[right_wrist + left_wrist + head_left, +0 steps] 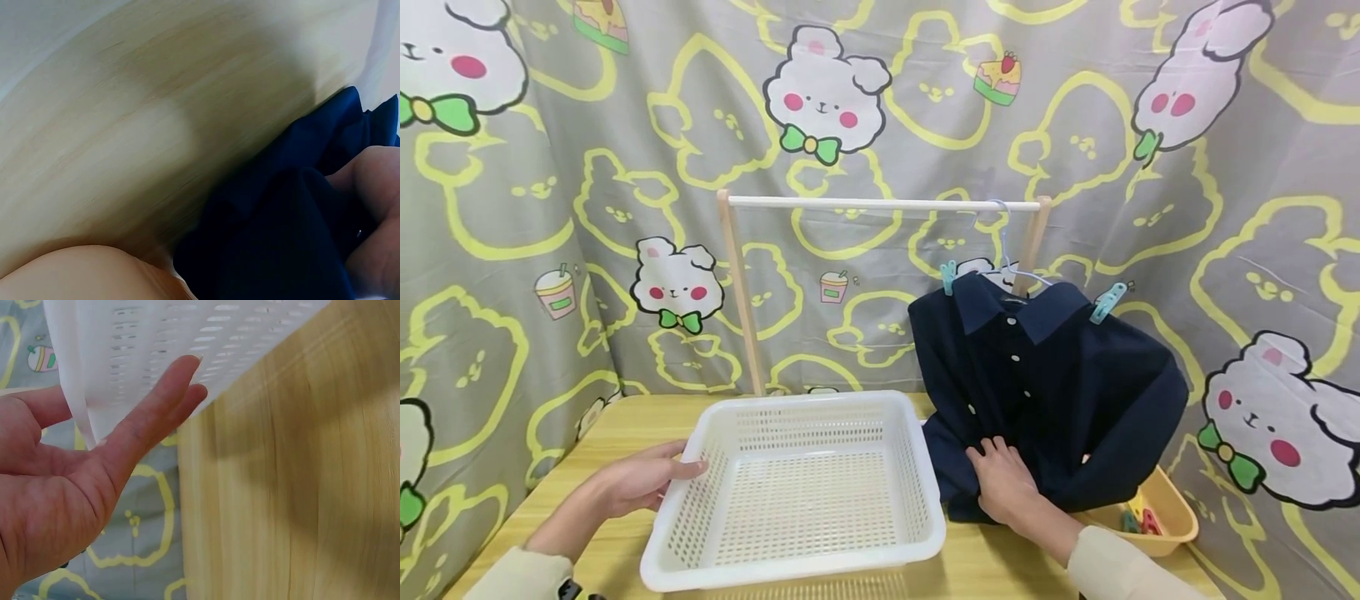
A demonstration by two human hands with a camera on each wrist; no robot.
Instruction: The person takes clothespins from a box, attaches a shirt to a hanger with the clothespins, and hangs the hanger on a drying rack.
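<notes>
In the head view my left hand [643,479] grips the left rim of a white plastic basket [805,575], thumb over the rim and fingers along the outer wall. The left wrist view shows these fingers [144,422] against the slotted side. Tilted above the table, the basket holds nothing. To its right, a dark navy button-up shirt [1000,367] hangs on a light blue hanger [1004,242] with a teal clothespin on each shoulder. My right hand [1007,483] grips the lower front of the shirt; folds partly hide the fingertips in the right wrist view.
A white rail [880,203] on wooden posts carries the hanger. Behind the shirt's lower right, an orange-yellow tray [1180,508] contains colored clothespins. The wood-grain table [632,408] lies below, and a patterned curtain [617,192] closes off the back and sides.
</notes>
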